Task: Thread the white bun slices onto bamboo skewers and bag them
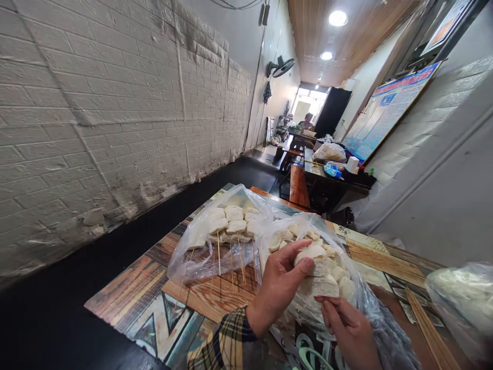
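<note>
My left hand (279, 282) is closed around a pale, soft-looking flat food piece (318, 280), thumb in front and fingers behind. My right hand (350, 326) pinches at its lower edge; what lies between those fingertips is hidden. Right behind them, an open clear plastic bag (346, 246) holds a heap of similar pale pieces (341, 272). To the left, another clear bag (181, 257) contains pale pieces threaded on skewers (219, 254), whose bare ends point toward me.
Scissors with green handles (308, 357) lie below my hands. Loose bamboo skewers (427, 326) and another filled bag (464, 295) are at right. Beyond the patterned table (142, 293) stand a bench (299, 186) and a table with bags. A person (306, 122) sits far back.
</note>
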Available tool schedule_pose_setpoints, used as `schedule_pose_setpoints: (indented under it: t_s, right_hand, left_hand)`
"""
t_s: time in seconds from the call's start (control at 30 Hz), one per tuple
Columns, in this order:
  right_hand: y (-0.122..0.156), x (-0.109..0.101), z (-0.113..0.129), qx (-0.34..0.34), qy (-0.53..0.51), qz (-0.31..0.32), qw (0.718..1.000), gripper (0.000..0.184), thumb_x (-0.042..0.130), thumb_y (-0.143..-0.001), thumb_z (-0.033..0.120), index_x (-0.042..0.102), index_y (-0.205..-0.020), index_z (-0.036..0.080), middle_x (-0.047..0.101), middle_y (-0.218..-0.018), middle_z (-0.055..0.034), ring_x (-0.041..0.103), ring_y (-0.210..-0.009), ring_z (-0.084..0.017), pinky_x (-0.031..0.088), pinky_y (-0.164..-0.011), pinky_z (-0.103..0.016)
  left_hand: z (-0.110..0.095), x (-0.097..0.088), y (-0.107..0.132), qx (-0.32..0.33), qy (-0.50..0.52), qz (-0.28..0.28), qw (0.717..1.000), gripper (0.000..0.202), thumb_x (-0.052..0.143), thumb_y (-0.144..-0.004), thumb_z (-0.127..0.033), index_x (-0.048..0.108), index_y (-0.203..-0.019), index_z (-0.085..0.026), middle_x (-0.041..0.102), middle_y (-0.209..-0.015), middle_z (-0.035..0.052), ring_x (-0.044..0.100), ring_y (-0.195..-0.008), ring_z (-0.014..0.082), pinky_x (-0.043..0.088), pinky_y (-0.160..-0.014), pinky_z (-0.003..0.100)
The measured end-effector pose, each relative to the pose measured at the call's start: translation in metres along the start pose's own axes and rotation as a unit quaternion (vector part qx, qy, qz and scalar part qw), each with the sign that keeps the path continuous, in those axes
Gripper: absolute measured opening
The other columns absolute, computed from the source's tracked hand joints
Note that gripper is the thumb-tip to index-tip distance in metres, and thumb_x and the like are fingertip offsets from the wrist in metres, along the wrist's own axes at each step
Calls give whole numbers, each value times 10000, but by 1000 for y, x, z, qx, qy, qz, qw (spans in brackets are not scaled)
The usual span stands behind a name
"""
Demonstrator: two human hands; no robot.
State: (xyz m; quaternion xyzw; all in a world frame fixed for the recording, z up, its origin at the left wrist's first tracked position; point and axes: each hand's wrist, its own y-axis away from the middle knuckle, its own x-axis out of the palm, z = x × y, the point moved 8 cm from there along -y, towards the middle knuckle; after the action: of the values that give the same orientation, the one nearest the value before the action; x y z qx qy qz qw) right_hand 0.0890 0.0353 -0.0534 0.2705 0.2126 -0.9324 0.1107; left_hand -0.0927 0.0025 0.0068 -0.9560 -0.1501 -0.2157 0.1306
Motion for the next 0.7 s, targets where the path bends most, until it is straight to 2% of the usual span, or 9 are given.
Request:
schedule_pose_setpoints:
  t_s: [0.1,0.2,0.3,0.53,0.7]
  right_hand:
    - [1,7,-6,40,-63,37,997,378,523,-875,538,765,-802,257,588,-506,-17,545,-434,-179,473,-425,-282]
    - [5,8,-8,51,-74,13,996,370,546,-870,528,778,-851,240,589,-512,-20,550,-452,-184,482,-450,-290]
    - [8,6,-9,44,-70,-19,996,391,553,-860,544,787,-858,231,593,-512,-22,546,-447,-183,479,-445,-290]
    - [7,2,-11,30,-69,-22,997,382,591,-850,522,784,-838,193,630,-556,-13,577,-475,-143,502,-477,-225]
    - [7,0,-1,-8,-32,-42,999,368,560,-876,494,780,-820,205,639,-548,-5,573,-452,-132,494,-454,-208]
  left_hand:
    - [-4,-2,0,12,-12,-10,1000,317,739,-761,-360,775,-1044,-221,747,-1047,85,644,-950,267,488,-846,358]
    - [-4,-2,1,15,-14,-17,1000,311,739,-765,-358,777,-1034,-207,750,-1053,98,650,-972,276,494,-867,366]
    - [-2,-1,1,6,-6,-20,1000,331,751,-753,-386,775,-1032,-210,752,-1053,97,661,-959,271,509,-845,357]
    - [0,4,4,-27,-1,-22,999,373,757,-732,-404,769,-1037,-189,753,-1057,93,668,-993,266,519,-885,365]
    - [5,5,5,-37,-7,-16,999,381,754,-722,-416,773,-1035,-199,755,-1051,89,674,-976,278,520,-888,384]
